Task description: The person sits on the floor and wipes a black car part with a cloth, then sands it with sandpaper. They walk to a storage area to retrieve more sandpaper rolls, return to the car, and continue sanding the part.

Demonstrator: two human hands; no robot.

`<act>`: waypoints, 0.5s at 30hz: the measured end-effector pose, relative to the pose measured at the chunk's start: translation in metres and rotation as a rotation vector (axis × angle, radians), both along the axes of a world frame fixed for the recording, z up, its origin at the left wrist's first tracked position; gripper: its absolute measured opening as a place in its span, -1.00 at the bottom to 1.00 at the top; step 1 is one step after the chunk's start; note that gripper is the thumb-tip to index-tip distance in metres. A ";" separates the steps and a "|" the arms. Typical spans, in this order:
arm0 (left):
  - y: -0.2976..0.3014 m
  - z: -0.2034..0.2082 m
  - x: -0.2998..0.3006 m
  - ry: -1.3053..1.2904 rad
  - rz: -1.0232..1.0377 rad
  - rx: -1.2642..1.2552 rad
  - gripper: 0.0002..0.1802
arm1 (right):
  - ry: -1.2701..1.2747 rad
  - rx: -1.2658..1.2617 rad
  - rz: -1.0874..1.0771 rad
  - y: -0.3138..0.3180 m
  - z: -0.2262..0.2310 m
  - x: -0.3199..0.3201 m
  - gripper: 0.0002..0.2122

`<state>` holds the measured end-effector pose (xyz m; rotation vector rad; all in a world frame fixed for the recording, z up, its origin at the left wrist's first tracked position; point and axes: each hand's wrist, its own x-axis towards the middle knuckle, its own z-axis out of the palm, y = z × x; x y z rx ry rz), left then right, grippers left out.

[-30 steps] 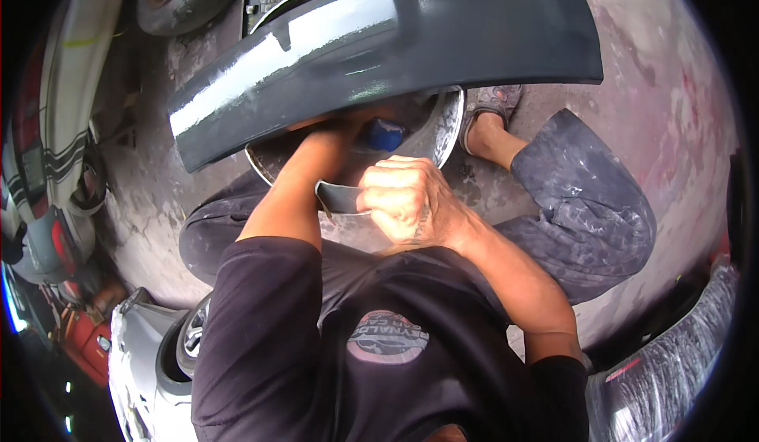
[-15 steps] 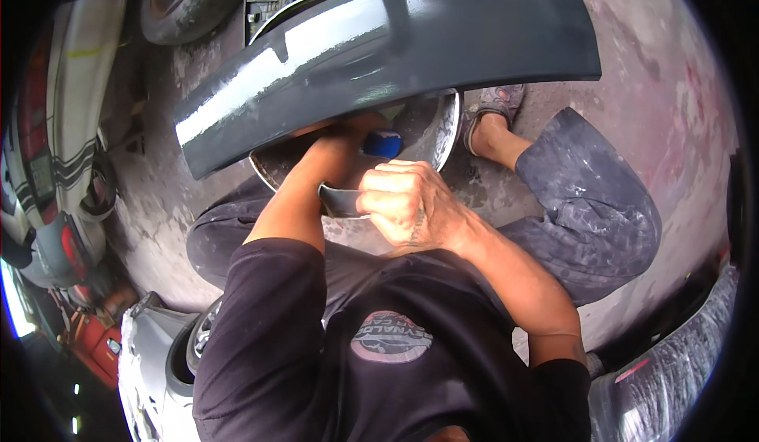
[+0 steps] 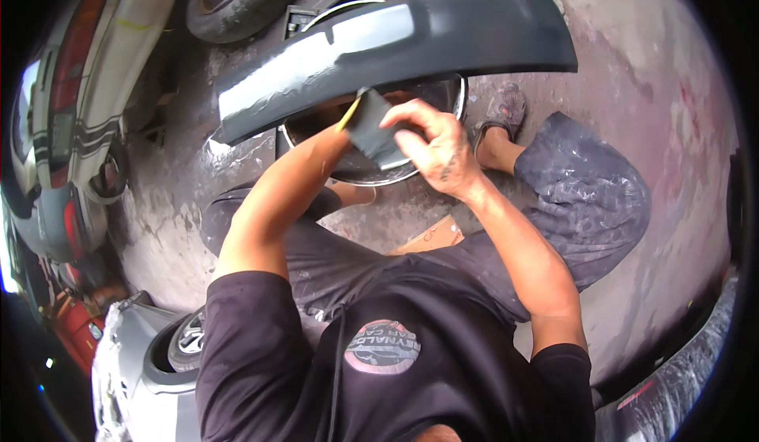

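Observation:
A long, glossy dark grey curved car panel (image 3: 474, 35) lies across a round basin (image 3: 460, 98) with a pale rim. My right hand (image 3: 439, 145) pinches a dark grey sheet of sandpaper (image 3: 378, 135) between thumb and fingers, just in front of the panel's near edge. Beside the sheet shows a narrow yellow edge (image 3: 349, 115), whose kind I cannot make out. My left forearm reaches toward the basin behind the sheet. The sheet and the panel hide most of my left hand, and its fingers do not show.
My bent legs and shod foot (image 3: 506, 106) flank the basin. A piece of cardboard (image 3: 431, 235) lies on the stained floor. A tyre (image 3: 237, 7) is at the far left, with car bumpers (image 3: 118, 70) along the left side. A plastic-wrapped part (image 3: 672, 398) sits at lower right.
My right hand has moved up and forward with the sandpaper, which now spreads flatter. The blue piece seen in the basin is now hidden. The view has shifted, uncovering cardboard on the floor.

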<state>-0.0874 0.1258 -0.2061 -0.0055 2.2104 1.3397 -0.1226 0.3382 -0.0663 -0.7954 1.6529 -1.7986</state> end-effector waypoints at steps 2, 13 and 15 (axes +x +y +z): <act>0.002 0.015 0.002 0.129 0.038 0.064 -0.52 | 0.002 -0.050 -0.057 0.007 -0.003 -0.003 -0.66; 0.023 0.154 0.072 -0.001 0.504 0.680 -0.30 | -0.302 -0.042 -0.099 0.028 0.019 -0.011 -0.52; 0.029 0.168 0.076 -0.028 0.585 0.842 -0.26 | -0.326 -0.048 -0.058 0.029 0.011 -0.007 -0.51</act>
